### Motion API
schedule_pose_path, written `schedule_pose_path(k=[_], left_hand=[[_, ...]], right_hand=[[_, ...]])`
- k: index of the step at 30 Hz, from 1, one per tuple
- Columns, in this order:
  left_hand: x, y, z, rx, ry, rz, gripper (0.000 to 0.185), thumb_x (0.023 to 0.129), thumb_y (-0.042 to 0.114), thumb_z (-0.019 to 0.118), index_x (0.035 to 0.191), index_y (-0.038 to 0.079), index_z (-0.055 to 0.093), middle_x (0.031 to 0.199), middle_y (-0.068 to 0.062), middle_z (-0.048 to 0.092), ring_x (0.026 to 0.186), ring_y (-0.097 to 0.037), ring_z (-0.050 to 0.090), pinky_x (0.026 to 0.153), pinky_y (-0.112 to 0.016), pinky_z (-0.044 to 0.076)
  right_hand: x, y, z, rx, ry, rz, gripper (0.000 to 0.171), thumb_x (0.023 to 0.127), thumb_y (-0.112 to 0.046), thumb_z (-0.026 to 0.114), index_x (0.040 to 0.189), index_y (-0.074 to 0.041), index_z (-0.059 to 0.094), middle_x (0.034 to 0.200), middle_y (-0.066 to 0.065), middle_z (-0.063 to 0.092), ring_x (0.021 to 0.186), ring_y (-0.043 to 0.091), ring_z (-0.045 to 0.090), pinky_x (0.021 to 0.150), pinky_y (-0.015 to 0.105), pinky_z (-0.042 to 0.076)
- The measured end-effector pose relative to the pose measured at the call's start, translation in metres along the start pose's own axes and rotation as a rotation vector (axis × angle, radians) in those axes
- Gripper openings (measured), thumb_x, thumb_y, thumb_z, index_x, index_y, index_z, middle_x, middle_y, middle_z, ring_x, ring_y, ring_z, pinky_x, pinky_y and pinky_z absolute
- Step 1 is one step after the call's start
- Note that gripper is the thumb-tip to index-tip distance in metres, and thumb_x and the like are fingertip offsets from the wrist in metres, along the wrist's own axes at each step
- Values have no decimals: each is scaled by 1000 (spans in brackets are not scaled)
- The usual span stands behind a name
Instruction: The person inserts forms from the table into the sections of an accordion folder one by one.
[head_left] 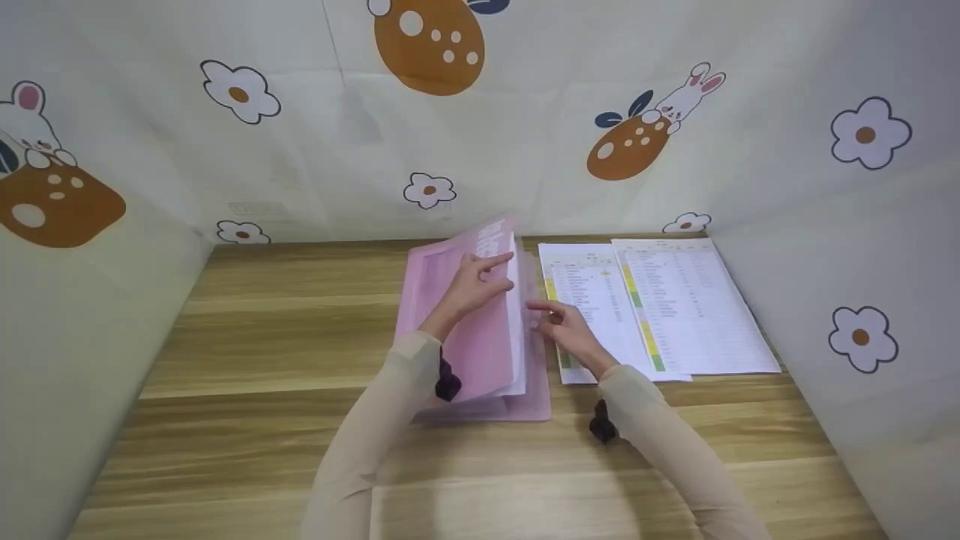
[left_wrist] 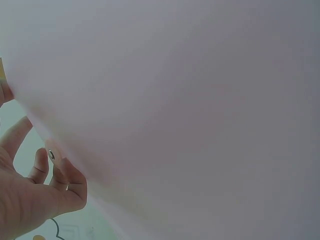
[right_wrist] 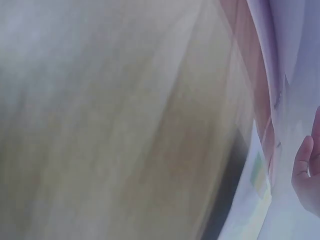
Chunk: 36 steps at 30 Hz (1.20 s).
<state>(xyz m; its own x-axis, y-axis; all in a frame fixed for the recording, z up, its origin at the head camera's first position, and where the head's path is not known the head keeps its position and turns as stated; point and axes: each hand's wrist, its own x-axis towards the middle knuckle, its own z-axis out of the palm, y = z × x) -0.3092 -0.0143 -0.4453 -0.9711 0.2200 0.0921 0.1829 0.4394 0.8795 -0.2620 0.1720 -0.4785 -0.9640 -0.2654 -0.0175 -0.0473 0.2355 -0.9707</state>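
Observation:
A pink translucent document folder (head_left: 457, 322) with white lettering lies on the table, its cover raised. White sheets (head_left: 517, 337) show behind the cover's free edge. My left hand (head_left: 469, 289) lies over the cover, its index finger and another digit reaching that edge; in the left wrist view, the fingers of my left hand (left_wrist: 47, 187) grip the edge, close to a small metal ring (left_wrist: 51, 155). Just right of the opening is my right hand (head_left: 566, 330), index finger stretched toward the inner sheets and other fingers curled. Whether it pinches a sheet is unclear.
Two overlapping printed table sheets, the left one (head_left: 592, 315) and the right one (head_left: 697, 307), lie right of the folder, with yellow and green strips. Patterned cloth walls (head_left: 337, 150) surround the wooden table (head_left: 270, 337). A black wrist camera (head_left: 448, 382) hangs at my left wrist.

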Motion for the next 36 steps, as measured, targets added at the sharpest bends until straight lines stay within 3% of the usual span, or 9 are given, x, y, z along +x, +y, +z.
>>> schedule_pose_path(k=[4, 10, 15, 24, 33, 34, 36], left_hand=[[0, 0, 0, -1, 4, 14, 47, 74, 17, 67, 120, 17, 57, 90, -8, 35, 80, -20, 37, 67, -28, 33], [0, 0, 0, 4, 0, 24, 47, 74, 17, 67, 120, 16, 57, 89, -8, 35, 78, -19, 36, 65, -28, 32], [0, 0, 0, 17, -3, 18, 48, 73, 19, 67, 120, 17, 57, 90, -8, 36, 79, -19, 36, 66, -28, 32], [0, 0, -1, 15, -21, -3, 49, 74, 21, 66, 122, 19, 56, 92, -9, 36, 82, -20, 37, 68, -29, 33], [1, 0, 0, 11, -7, -8, 49, 73, 22, 66, 121, 19, 57, 91, -8, 35, 80, -19, 37, 66, -28, 32], [1, 0, 0, 10, -6, -7, 49, 73, 22, 66, 120, 19, 57, 91, -8, 35, 80, -19, 37, 66, -28, 32], [1, -1, 1, 10, -5, -6, 49, 73, 21, 66, 120, 19, 57, 91, -8, 35, 80, -19, 37, 66, -28, 33]], right_hand=[[1, -3, -12, 25, 54, -1, 40, 78, 9, 49, 118, 10, 49, 120, 25, 47, 93, 38, 52, 79, 38, 42], [6, 3, -38, 13, 168, 8, 38, 79, 6, 54, 117, 7, 52, 118, 21, 50, 83, 22, 55, 71, 22, 41], [12, 22, -66, 21, 239, 33, 39, 80, 1, 56, 119, 3, 51, 120, 14, 50, 82, 17, 55, 75, 25, 42], [2, 29, -109, -3, 349, 73, 43, 81, -4, 56, 123, 2, 48, 124, 14, 47, 85, 16, 54, 79, 30, 39], [20, 123, -180, -82, 429, 110, 49, 81, -24, 62, 127, -15, 48, 127, 1, 45, 102, 18, 48, 86, 34, 35], [18, 126, -184, -115, 448, 137, 49, 82, -26, 61, 128, -16, 47, 127, 1, 44, 104, 19, 47, 87, 35, 34], [10, 123, -192, -79, 432, 163, 48, 84, -20, 58, 129, -13, 45, 129, 4, 43, 107, 21, 46, 88, 36, 34]])
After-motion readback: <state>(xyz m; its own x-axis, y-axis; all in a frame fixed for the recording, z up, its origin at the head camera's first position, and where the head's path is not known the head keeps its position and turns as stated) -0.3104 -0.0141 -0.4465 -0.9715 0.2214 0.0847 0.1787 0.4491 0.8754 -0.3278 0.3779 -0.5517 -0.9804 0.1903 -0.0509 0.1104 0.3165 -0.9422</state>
